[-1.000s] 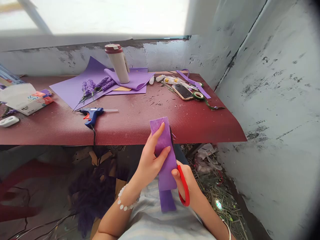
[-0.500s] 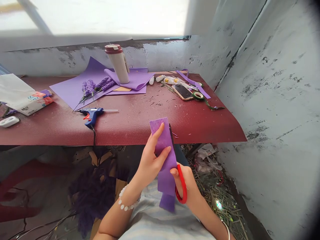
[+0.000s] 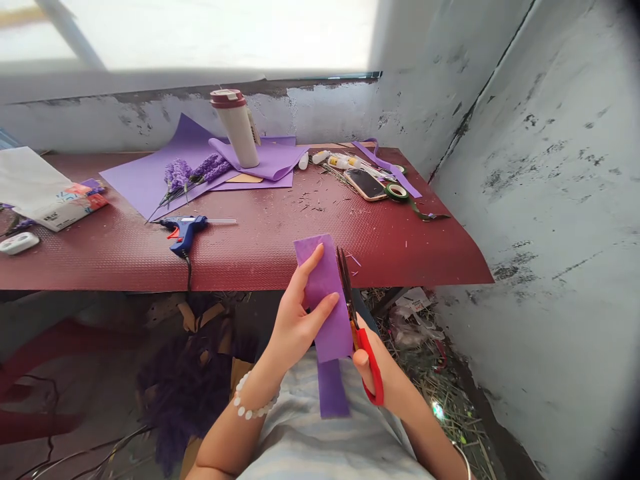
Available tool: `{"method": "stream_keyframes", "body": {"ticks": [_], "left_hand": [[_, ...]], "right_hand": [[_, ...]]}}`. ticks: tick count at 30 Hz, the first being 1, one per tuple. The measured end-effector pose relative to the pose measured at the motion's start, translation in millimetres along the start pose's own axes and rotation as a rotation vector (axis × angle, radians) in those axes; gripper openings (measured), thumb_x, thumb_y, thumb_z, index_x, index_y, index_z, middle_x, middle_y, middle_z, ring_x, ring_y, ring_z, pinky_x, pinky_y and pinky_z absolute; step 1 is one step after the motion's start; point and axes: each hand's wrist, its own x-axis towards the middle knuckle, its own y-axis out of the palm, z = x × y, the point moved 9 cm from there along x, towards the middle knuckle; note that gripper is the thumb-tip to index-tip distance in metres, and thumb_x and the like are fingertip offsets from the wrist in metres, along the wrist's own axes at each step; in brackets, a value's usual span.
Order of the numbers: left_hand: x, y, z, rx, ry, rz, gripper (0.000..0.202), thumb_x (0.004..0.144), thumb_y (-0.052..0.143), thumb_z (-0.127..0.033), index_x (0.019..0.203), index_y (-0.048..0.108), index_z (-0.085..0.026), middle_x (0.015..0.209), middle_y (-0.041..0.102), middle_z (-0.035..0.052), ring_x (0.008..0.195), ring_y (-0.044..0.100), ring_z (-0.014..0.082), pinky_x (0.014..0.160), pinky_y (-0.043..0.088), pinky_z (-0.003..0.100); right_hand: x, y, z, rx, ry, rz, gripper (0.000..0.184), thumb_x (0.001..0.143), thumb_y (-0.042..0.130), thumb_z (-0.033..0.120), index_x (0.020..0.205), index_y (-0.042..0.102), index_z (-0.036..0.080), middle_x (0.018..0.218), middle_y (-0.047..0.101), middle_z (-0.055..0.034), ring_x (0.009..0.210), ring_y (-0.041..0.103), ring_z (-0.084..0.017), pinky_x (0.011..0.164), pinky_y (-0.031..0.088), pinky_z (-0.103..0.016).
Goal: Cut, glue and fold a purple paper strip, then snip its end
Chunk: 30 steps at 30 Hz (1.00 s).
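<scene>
Light enters from the far window, blown out to plain white. The surface takes a soft sheen; below it, at left, dim shadow muddies the purple heap. A glint sparks on the littered floor at right. The scissors look fairly sharp. Wide-angle stretch and black corners mark the right edge.

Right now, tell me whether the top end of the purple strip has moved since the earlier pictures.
Yes, slightly: the top end of the purple strip has shifted left, toward the unmoved glue gun.
</scene>
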Motion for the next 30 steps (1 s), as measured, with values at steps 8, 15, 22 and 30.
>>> {"method": "stream_keyframes", "body": {"ticks": [8, 15, 22, 30], "left_hand": [[-1.0, 3.1, -4.0, 0.025, -0.009, 0.015, 0.065, 0.096, 0.07, -0.027, 0.156, 0.048, -0.038, 0.167, 0.046, 0.0016, 0.153, 0.045, 0.0274, 0.129, 0.036, 0.046], [-2.6, 4.9, -6.5, 0.043, -0.003, 0.007, 0.065, 0.097, 0.07, -0.025, 0.156, 0.047, -0.039, 0.166, 0.047, 0.0009, 0.15, 0.049, 0.0264, 0.13, 0.035, 0.046], [-2.1, 5.4, -4.9, 0.053, 0.017, 0.002, 0.065, 0.097, 0.069, -0.025, 0.157, 0.047, -0.039, 0.166, 0.047, 0.0007, 0.152, 0.047, 0.0268, 0.13, 0.033, 0.045], [-3.8, 5.2, -0.5, 0.039, -0.033, 0.002, 0.066, 0.096, 0.069, -0.024, 0.156, 0.048, -0.038, 0.167, 0.047, -0.0004, 0.154, 0.044, 0.0275, 0.131, 0.031, 0.044]], "right_hand": [[1.2, 9.9, 12.8, -0.021, -0.008, 0.052, 0.082, 0.075, 0.041, 0.099, 0.098, 0.055, 0.022, 0.074, 0.057, 0.0004, 0.063, 0.042, -0.016, 0.059, 0.041, -0.03], [2.0, 9.7, 19.6, -0.044, 0.024, 0.022, 0.086, 0.076, 0.041, 0.099, 0.1, 0.058, 0.018, 0.073, 0.052, 0.0022, 0.065, 0.036, -0.014, 0.057, 0.031, -0.028], [1.8, 8.2, 13.3, -0.061, 0.067, -0.037, 0.077, 0.078, 0.042, 0.098, 0.079, 0.047, 0.021, 0.067, 0.044, 0.0038, 0.06, 0.03, -0.012, 0.052, 0.027, -0.027], [-1.0, 14.2, 7.8, 0.026, 0.145, -0.057, 0.071, 0.08, 0.049, 0.093, 0.071, 0.043, 0.023, 0.06, 0.032, 0.0068, 0.053, 0.023, -0.009, 0.044, 0.026, -0.024]]}}
